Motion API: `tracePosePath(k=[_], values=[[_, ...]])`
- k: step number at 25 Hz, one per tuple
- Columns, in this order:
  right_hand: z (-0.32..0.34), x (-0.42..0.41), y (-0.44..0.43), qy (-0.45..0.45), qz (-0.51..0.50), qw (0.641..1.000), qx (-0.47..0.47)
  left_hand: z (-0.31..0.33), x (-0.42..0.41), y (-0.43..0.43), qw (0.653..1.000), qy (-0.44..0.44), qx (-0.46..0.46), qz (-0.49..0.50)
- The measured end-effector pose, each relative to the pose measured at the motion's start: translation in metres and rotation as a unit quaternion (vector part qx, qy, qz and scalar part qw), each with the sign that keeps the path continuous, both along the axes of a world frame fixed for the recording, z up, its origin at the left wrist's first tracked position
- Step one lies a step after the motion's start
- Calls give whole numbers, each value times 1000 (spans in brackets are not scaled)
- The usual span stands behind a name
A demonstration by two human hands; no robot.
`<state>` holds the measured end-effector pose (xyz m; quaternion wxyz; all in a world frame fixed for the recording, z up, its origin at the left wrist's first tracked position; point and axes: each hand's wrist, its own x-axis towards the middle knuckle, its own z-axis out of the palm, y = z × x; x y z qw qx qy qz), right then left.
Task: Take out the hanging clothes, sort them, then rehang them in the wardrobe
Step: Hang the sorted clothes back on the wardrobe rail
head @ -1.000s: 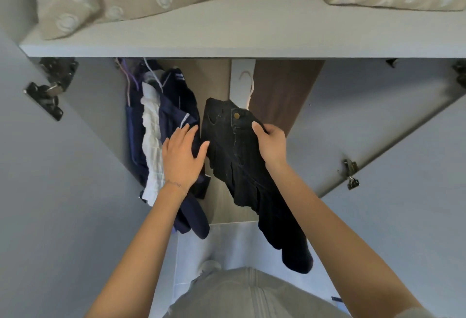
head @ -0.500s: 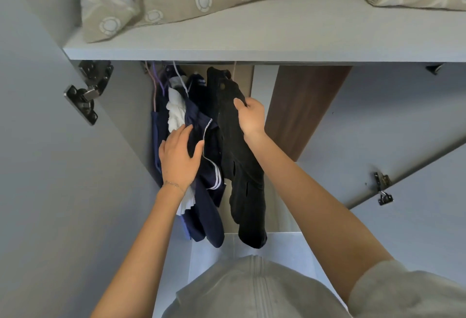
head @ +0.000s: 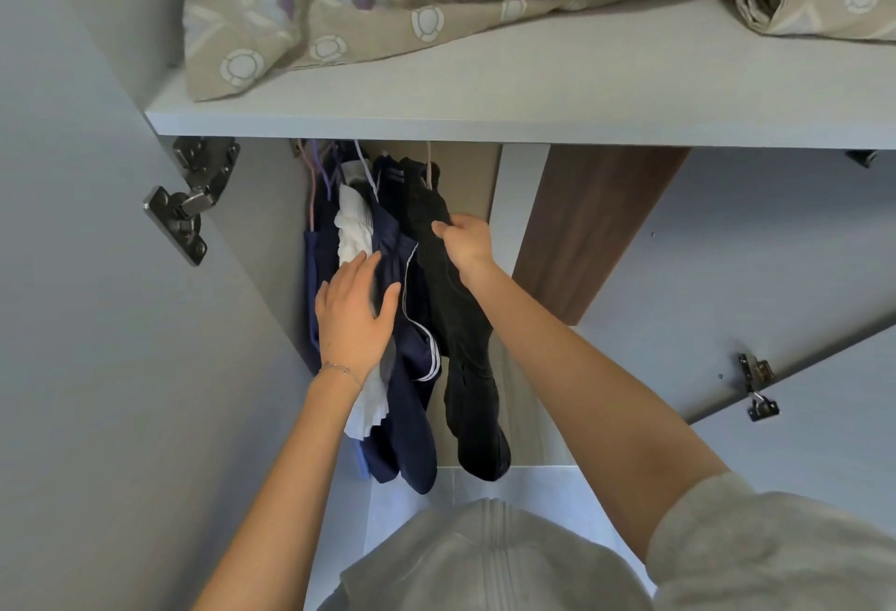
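Head view, looking down into the open wardrobe.

Black garment (head: 451, 329): hangs directly below the shelf (head: 533, 96), rightmost of the bunch, long and narrow, with the legs trailing down. The cloth is heavy and matte, probably denim. Its pale hanger hook (head: 428, 167) runs up under the shelf edge; the rail itself is hidden.

Right hand (head: 468, 244): pinches a fold of the black cloth below the shelf, thumb and fingers curled round it.

Left hand (head: 351, 319): fingers spread and laid flat on the navy garment (head: 412, 397) and the white garment (head: 351, 232), both below the shelf's left end.

Step in hand (judgement): seating the black piece among the hung clothes.
- Confirm the hook is fully over the rail before letting go, since it cannot be seen from here.
- Use the flat left palm to hold the neighbours aside so their hooks do not tangle.
- Let the cloth drop straight; heavy fabric pulled sideways could tip the hanger.

Materials: the navy piece is smooth, with thin white stripes along the edge. The white piece is crinkled or pleated and lightweight. The other hooks below the shelf's left end are thin, pink and purple.

Surroundings: patterned beige bedding (head: 388, 4) lies on top of the shelf, soft and rumpled. A metal door hinge (head: 186, 203) sits below its left end and a dark wood-grain panel (head: 591, 232) below its middle.
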<state>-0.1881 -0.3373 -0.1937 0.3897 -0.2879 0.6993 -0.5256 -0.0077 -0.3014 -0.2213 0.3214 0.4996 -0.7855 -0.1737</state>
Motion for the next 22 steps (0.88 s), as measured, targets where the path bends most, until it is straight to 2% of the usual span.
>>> tracePosePath(k=[11, 17, 22], values=[[-7, 31, -6, 99, 103, 990, 11, -1, 3, 4, 1000, -5, 22, -3], [0, 33, 66, 151, 134, 979, 5, 8, 18, 35, 998, -37, 37, 23], [4, 19, 153, 282, 158, 946, -29, 20, 23, 93, 996, -22, 29, 79]])
